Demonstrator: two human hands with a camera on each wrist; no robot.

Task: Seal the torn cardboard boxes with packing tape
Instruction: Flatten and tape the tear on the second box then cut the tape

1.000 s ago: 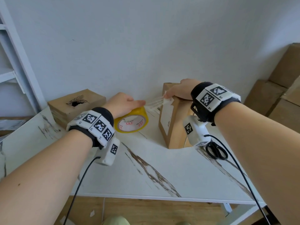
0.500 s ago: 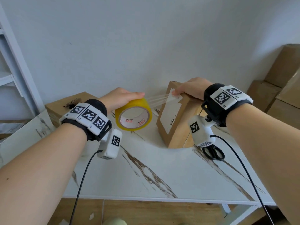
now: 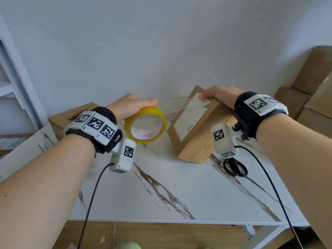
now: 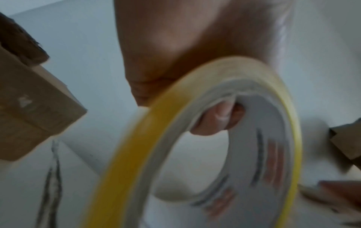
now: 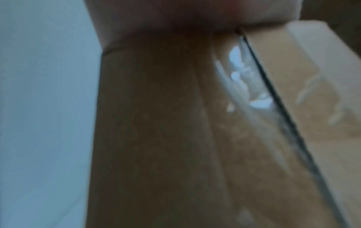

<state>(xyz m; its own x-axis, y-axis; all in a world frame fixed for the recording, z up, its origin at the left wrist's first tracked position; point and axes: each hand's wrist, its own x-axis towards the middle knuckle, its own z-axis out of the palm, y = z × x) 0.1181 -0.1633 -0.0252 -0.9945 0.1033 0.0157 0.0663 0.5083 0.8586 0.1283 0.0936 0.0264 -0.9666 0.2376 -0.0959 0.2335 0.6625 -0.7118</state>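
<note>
My left hand (image 3: 133,106) grips a yellow packing tape roll (image 3: 145,126) above the table, one finger (image 4: 216,118) hooked inside its core. A clear tape strip (image 3: 176,106) runs from the roll to the top edge of a tilted brown cardboard box (image 3: 194,133) with a white label. My right hand (image 3: 221,95) lies over that top edge and holds the box, its fingertips pinning the tape end there; the thumb is hidden. In the right wrist view, blurred, the palm (image 5: 195,15) sits on the box (image 5: 156,138).
A second cardboard box (image 3: 71,115) with a torn hole stands at the back left. Black scissors (image 3: 235,168) lie right of the tilted box on the white marble-pattern table (image 3: 179,194). More cardboard boxes (image 3: 305,90) are stacked at the far right, and a white shelf frame (image 3: 16,78) stands at the left.
The left hand lifted the roll off the table and drew it left, stretching the strip. The box went from upright to tilted under the right hand.
</note>
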